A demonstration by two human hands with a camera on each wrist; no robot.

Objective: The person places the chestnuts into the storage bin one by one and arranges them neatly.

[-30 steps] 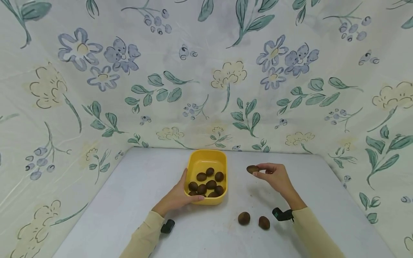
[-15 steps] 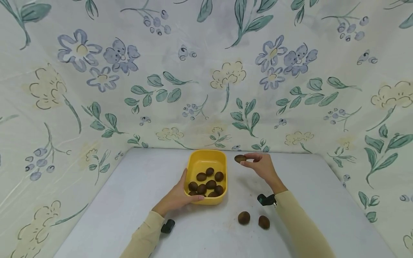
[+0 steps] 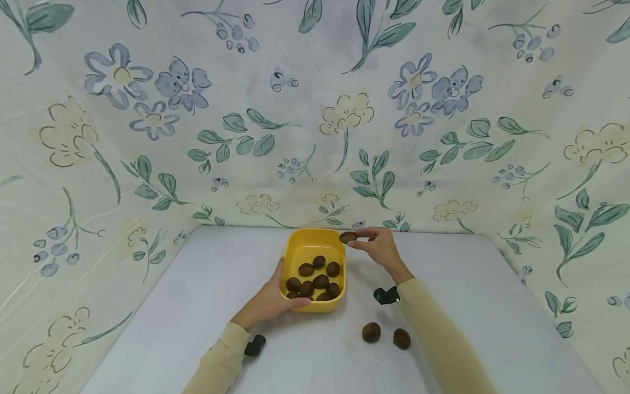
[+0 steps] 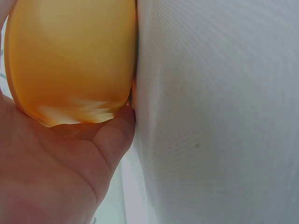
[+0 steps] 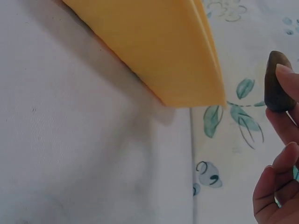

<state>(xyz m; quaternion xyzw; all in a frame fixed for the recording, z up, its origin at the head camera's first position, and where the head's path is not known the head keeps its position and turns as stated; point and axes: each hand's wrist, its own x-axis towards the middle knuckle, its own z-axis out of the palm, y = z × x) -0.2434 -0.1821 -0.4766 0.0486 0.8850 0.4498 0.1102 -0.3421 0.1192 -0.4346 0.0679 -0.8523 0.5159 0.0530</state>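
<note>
A yellow plastic tub (image 3: 315,241) stands on the table with several brown chestnuts (image 3: 321,282) in its nearer half. My left hand (image 3: 268,298) grips the tub's near left corner, its thumb along the near wall; in the left wrist view the palm lies close against the yellow wall (image 4: 74,56). Between thumb and fingertips, my right hand (image 3: 381,249) pinches one chestnut (image 3: 348,238), held up by the tub's far right rim. The right wrist view shows this chestnut (image 5: 278,84) upright, beside the tub's outer wall (image 5: 159,51).
Two loose chestnuts, one (image 3: 371,332) left of the other (image 3: 402,339), lie on the white table (image 3: 221,273) near the right forearm. A floral cloth (image 3: 295,137) hangs behind the table's back edge. Each wrist carries a small black camera (image 3: 386,295).
My right hand has moved left with the chestnut, from well right of the tub to its right rim. The left hand and tub stay in place.
</note>
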